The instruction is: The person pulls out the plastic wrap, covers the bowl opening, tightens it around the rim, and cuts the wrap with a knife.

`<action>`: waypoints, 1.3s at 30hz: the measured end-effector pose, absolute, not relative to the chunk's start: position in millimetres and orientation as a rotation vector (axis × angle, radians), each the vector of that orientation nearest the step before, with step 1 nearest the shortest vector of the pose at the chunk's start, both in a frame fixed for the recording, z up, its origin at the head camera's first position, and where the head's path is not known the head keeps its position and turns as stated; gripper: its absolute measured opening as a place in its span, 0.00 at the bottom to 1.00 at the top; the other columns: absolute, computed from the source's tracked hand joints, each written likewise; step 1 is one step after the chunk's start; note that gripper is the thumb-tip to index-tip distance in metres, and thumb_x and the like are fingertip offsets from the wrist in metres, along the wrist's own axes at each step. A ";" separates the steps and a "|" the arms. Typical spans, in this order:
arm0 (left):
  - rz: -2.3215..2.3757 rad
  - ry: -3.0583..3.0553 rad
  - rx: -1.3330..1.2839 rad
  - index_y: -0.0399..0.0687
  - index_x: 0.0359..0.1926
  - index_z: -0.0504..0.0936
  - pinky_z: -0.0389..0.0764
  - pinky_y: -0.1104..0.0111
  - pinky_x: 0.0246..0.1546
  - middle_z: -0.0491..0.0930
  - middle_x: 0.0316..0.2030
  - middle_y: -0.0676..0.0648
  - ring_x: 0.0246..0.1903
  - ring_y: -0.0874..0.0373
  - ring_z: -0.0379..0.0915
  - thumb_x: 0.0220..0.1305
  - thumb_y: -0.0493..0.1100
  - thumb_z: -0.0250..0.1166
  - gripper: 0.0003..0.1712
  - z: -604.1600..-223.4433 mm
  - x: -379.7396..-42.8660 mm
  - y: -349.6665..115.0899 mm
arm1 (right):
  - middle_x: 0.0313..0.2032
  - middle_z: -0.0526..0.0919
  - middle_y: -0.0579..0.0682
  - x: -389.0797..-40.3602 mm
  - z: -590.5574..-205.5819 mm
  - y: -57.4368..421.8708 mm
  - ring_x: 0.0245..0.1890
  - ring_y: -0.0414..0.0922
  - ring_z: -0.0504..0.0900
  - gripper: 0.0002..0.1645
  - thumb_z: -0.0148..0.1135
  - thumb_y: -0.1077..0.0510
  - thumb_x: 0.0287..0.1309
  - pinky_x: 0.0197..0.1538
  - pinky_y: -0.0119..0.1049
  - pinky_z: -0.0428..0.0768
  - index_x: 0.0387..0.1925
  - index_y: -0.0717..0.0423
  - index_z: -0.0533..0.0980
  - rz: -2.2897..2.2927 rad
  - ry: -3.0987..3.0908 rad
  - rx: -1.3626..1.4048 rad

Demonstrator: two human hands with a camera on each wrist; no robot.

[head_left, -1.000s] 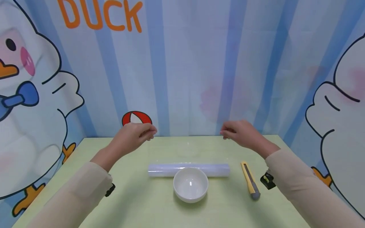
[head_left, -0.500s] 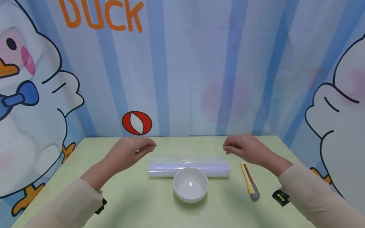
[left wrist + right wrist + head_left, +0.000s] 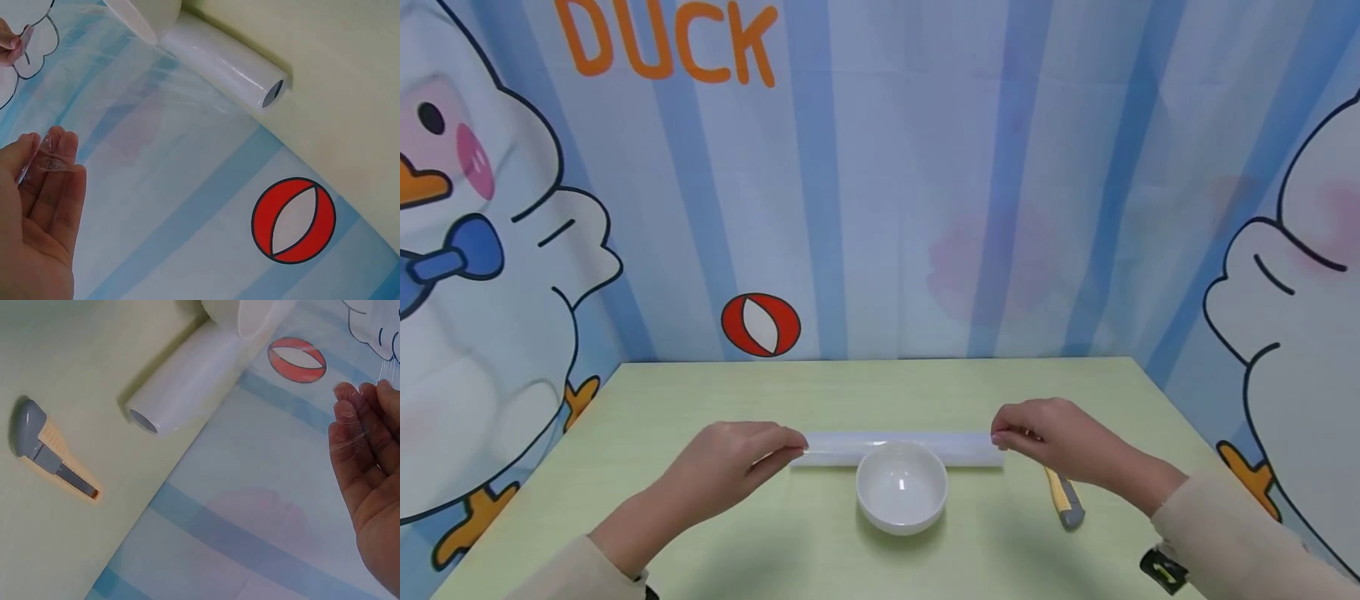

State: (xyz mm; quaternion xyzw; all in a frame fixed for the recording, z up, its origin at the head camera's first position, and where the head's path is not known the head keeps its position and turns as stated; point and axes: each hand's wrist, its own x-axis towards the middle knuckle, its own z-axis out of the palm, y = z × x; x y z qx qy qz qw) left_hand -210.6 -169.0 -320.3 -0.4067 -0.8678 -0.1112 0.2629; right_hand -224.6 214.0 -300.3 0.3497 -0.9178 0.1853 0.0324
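Note:
A sheet of clear cling film (image 3: 137,87) stretches between my two hands and toward the roll of cling film (image 3: 831,450) lying crosswise on the table. My left hand (image 3: 722,467) pinches one corner of the sheet between thumb and fingers, near the roll's left end in the head view. The other corner is pinched by my right hand (image 3: 1063,442), near the roll's right end; crumpled film (image 3: 356,425) shows over its fingers. In front of the roll stands a white bowl (image 3: 902,492), upright, its inside visible.
A yellow and grey utility knife (image 3: 1064,504) lies right of the bowl, partly hidden under my right hand in the head view. Behind the pale green table (image 3: 737,387) hangs a blue striped curtain (image 3: 910,167) with printed ducks and a red and white ball (image 3: 761,325).
Both hands have come down and toward me, from above the table's far edge to level with the roll, still pinching the film. The bowl, roll and utility knife have not moved.

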 end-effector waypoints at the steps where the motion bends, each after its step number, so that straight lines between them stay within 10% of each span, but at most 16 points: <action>1: -0.301 -2.351 -1.103 0.54 0.37 0.82 0.79 0.76 0.28 0.83 0.30 0.58 0.26 0.70 0.77 0.50 0.41 0.69 0.11 -322.9 -208.9 -169.7 | 0.28 0.79 0.35 -221.9 -301.9 213.5 0.25 0.28 0.71 0.05 0.54 0.52 0.62 0.29 0.27 0.73 0.32 0.43 0.76 0.576 -2.826 1.085; 39: -0.415 -2.645 -1.375 0.54 0.40 0.83 0.77 0.82 0.32 0.82 0.32 0.61 0.29 0.74 0.75 0.57 0.42 0.63 0.08 -397.8 -184.2 -173.0 | 0.28 0.77 0.30 -183.9 -393.2 207.2 0.28 0.25 0.69 0.04 0.60 0.57 0.56 0.30 0.24 0.73 0.31 0.43 0.79 0.516 -2.906 1.081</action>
